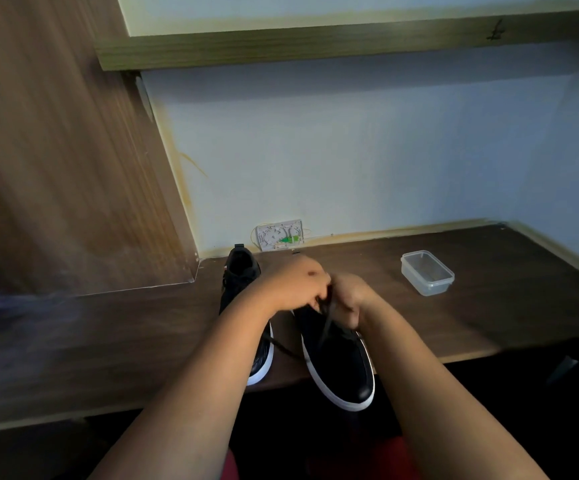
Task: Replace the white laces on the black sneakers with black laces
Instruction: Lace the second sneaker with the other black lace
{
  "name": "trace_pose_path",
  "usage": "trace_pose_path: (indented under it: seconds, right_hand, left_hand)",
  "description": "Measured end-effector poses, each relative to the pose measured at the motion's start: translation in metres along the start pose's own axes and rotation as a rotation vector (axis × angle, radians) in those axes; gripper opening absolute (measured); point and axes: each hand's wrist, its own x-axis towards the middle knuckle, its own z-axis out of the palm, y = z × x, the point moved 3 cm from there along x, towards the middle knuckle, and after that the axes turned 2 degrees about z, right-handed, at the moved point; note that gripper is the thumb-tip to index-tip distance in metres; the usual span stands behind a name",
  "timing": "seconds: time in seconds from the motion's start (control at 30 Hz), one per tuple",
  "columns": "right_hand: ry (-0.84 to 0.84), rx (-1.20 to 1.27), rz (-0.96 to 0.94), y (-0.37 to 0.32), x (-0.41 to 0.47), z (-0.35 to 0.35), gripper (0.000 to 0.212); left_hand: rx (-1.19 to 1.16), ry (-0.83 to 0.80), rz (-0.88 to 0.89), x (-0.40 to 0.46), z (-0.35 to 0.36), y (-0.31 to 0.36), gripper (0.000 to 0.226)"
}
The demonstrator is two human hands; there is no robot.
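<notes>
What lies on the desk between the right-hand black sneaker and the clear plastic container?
Nothing: in the head view, only bare dark wooden desktop separates the black white-soled sneaker from the clear rectangular plastic container.

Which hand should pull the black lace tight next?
Probably the right hand. Its grip is curled round the black lace rising from the right sneaker. The left hand is over the same shoe's top, better placed to steady it.

Probably a home room: built-in wooden desk (108,341), shelf (316,46), painted wall (350,150).
</notes>
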Motion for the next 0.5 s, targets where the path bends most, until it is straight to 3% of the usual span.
trace_pose_path:
  seconds: [0.1,0.17,0.23,0.33,0.5]
  right_hand:
    - [0.09,-0.455,-0.201,-0.001,-0.008,0.005,0.026]
    - [0.134,-0.976,-0.33,-0.003,-0.012,0.007,0.022]
    - [0.132,-1.328,-0.428,-0.002,-0.013,0.012,0.018]
    - [0.053,-1.301,-0.368,0.002,-0.016,0.012,0.019]
    - [0.146,-0.772,-0.241,-0.006,-0.007,-0.018,0.018]
  left_hand:
    - [-0.024,0.296,-0.151,0.012,-0.007,-0.022,0.04]
    - [-0.165,0.241,-0.284,0.022,0.008,-0.04,0.044]
    - [-0.463,0.117,-0.415,0.03,0.028,-0.051,0.03]
    - [-0.729,0.044,-0.525,0.034,0.042,-0.061,0.013]
    - [-1.114,0.039,-0.642,0.031,0.046,-0.073,0.02]
